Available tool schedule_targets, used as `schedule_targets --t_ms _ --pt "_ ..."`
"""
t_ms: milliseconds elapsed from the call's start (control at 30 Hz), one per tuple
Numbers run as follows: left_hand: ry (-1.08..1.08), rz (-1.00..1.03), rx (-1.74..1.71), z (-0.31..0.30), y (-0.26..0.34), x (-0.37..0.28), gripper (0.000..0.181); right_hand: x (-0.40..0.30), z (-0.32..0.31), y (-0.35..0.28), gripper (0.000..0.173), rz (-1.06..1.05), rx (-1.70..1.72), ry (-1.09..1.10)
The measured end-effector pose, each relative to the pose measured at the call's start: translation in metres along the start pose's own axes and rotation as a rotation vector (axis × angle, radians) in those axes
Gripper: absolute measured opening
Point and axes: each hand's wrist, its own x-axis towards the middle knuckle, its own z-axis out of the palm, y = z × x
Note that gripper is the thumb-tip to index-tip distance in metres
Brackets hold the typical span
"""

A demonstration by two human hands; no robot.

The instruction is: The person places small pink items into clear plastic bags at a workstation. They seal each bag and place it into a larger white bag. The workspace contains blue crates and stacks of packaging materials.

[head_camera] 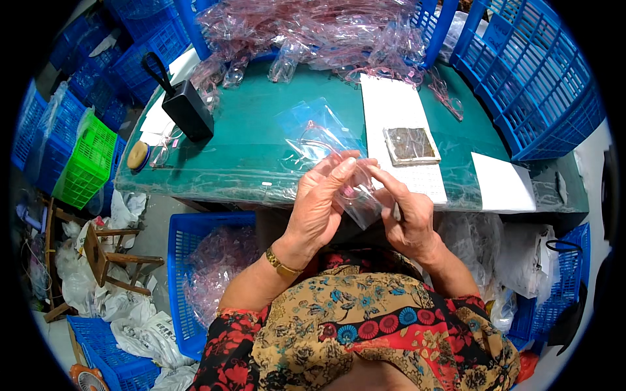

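Note:
Just over the front edge of the green table (244, 156), my left hand (320, 200) grips a clear plastic bag (362, 207) with a pair of pink-framed glasses (349, 190) in it. The fingers of my right hand (408, 210) touch the bag's right side; whether they pinch it is hard to tell. Beyond my left hand another clear bag (323, 115) lies on the table, with thin pink frames (313, 128) showing at it. A white-rimmed square dish (412, 146) rests on white paper (391, 102) to the right.
Bagged pink glasses (313, 24) are heaped at the back. A black power bank (188, 110), loose glasses (160, 154) and an oval brush (139, 156) lie at left. A blue crate (528, 83) stands right; another blue basket (178, 283) holds bagged items below the table's front edge.

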Motion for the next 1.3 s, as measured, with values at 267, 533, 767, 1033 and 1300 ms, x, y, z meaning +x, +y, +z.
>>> schedule_targets --t_ms 267,533,767,1033,1300 --pt "-0.032 0.033 0.052 0.009 -0.001 -0.002 0.031 -0.007 0.010 -0.005 0.038 0.291 0.426 0.074" --pt "0.154 0.404 -0.090 -0.013 0.024 0.016 0.030 -0.009 0.011 -0.016 0.024 0.533 0.674 0.084" --pt "0.138 0.309 -0.234 -0.016 0.027 0.016 0.029 -0.011 0.015 -0.019 0.022 0.546 0.620 0.014" --pt "0.059 0.202 -0.391 -0.020 0.036 0.017 0.024 -0.008 0.016 -0.021 0.023 0.443 0.582 -0.113" --pt "0.010 0.220 -0.417 -0.043 0.063 0.002 0.021 -0.005 0.007 -0.024 0.036 0.353 0.597 -0.338"
